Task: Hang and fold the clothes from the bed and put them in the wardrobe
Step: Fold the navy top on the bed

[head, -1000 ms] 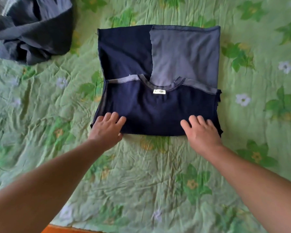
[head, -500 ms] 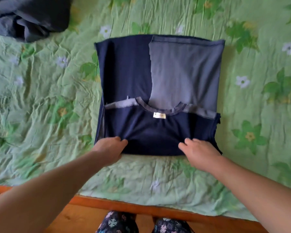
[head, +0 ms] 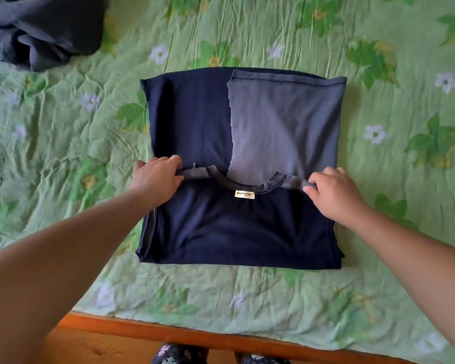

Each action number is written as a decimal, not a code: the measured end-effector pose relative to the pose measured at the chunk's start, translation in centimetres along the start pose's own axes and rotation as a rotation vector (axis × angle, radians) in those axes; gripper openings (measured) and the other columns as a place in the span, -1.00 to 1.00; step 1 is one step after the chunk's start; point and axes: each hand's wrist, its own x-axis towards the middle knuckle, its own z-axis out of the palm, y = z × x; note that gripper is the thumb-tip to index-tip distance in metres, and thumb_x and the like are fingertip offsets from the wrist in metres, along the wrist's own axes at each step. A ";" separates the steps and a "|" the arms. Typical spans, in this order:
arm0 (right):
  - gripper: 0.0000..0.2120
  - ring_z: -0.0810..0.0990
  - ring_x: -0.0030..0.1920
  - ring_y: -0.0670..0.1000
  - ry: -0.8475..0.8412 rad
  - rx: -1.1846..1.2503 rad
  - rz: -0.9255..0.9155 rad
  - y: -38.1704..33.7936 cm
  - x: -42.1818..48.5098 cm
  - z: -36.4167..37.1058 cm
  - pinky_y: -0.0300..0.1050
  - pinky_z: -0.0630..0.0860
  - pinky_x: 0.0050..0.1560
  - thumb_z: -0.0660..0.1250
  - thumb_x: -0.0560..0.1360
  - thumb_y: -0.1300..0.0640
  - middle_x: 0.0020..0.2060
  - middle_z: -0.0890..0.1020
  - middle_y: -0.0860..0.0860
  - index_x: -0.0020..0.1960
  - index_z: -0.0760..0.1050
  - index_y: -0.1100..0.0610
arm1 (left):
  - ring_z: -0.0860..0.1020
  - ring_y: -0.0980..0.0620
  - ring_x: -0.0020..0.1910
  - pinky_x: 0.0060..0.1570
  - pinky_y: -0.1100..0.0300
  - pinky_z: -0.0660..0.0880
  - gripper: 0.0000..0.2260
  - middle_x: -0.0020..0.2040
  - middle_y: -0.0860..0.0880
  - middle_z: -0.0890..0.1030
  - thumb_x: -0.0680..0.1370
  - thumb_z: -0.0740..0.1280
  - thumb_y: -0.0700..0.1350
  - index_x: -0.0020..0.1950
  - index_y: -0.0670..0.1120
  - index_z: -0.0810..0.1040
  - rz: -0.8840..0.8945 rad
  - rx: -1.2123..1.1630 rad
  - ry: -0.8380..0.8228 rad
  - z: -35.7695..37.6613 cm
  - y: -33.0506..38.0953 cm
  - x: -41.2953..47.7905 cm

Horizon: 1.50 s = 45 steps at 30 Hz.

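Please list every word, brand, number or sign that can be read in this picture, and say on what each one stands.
Small pale label, sewn below the neckline of the navy shirt: one short line of dark print, too blurred to read.
Green flowered bedspread: no writing, only a printed pattern.
Pile of dark clothes at the far left: no writing visible.

I see soft, even daylight across the bedspread [head: 247, 298]; faint shadow hugs the shirt [head: 221, 232] edges. Corners bend wide-angle; the clothes pile [head: 37, 30] looks blurred.
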 end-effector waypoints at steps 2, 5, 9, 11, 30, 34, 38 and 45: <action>-0.81 0.49 -0.04 0.27 0.002 0.097 -0.040 0.1 0.1 -0.5 0.12 0.43 -0.02 0.32 0.60 0.09 -0.10 0.58 0.20 0.00 0.54 0.23 | 0.55 -0.20 0.09 0.08 -0.08 0.45 -0.86 0.06 -0.07 0.56 0.62 0.28 -0.01 0.14 0.00 0.49 0.030 -0.071 -0.010 -0.1 -0.3 0.1; -0.83 0.47 -0.28 0.23 -0.006 0.139 -0.047 0.4 0.8 -1.4 0.07 0.37 -0.29 0.16 0.67 0.06 -0.36 0.45 0.00 0.00 0.39 0.16 | 0.53 -0.24 -0.15 -0.15 -0.10 0.51 -0.93 -0.03 -0.07 0.44 0.66 0.23 -0.06 0.09 -0.03 0.44 0.081 -0.218 0.071 -0.8 -0.9 0.1; -0.80 0.42 -0.37 0.20 0.133 0.111 -0.044 1.0 4.3 -3.8 0.04 0.34 -0.36 0.10 0.69 0.02 -0.42 0.40 0.00 0.08 0.36 0.15 | 0.47 -0.17 -0.28 -0.26 -0.09 0.49 -0.96 -0.06 -0.07 0.48 0.69 0.13 -0.04 0.06 0.01 0.33 0.094 -0.206 0.169 -3.3 -1.9 3.0; -0.78 0.53 -0.31 0.27 0.169 0.069 -0.063 1.2 6.9 -5.4 0.07 0.41 -0.33 0.10 0.70 -0.01 -0.34 0.53 0.15 0.11 0.36 0.15 | 0.43 -0.15 -0.30 -0.28 -0.05 0.44 -0.95 -0.10 -0.04 0.50 0.69 0.12 -0.04 0.03 0.03 0.30 0.091 -0.192 0.207 -5.2 -2.3 5.3; -0.20 -0.23 0.61 0.25 0.158 -0.163 -0.121 -4.1 17.1 -1.0 0.51 -0.14 0.48 -0.06 0.56 -0.45 0.62 -0.23 0.14 0.65 -0.15 -0.08 | -0.31 -0.08 0.61 0.55 -0.26 -0.13 -0.35 0.64 -0.10 -0.30 0.61 -0.04 0.34 0.62 0.21 -0.23 0.131 0.095 0.183 -1.8 5.2 15.1; -0.08 -0.35 0.58 0.28 0.113 -0.096 -0.045 -3.0 19.2 -0.3 0.55 -0.20 0.45 -0.18 0.40 -0.64 0.59 -0.38 0.09 0.58 -0.39 -0.24 | -0.32 -0.07 0.61 0.53 -0.27 -0.22 -0.36 0.63 -0.07 -0.32 0.58 -0.17 0.41 0.57 0.28 -0.35 0.108 0.054 0.209 0.4 4.4 16.5; -0.06 -0.23 0.61 0.25 0.152 -0.062 0.041 -3.1 18.7 -0.2 0.52 -0.21 0.46 -0.19 0.43 -0.62 0.63 -0.23 0.14 0.63 -0.26 -0.12 | -0.29 -0.13 0.61 0.56 -0.21 -0.18 -0.35 0.64 -0.10 -0.29 0.59 -0.13 0.43 0.60 0.27 -0.29 0.065 0.043 0.255 0.8 3.4 15.9; -0.21 -0.06 0.63 0.17 0.220 -0.172 -0.061 -1.8 8.1 4.5 0.49 -0.09 0.48 -0.11 0.63 -0.35 0.64 -0.02 0.18 0.65 -0.04 0.15 | -0.24 -0.11 0.62 0.57 -0.18 -0.17 -0.38 0.65 -0.13 -0.24 0.63 -0.11 0.33 0.64 0.18 -0.18 0.023 0.027 0.213 4.4 1.0 7.0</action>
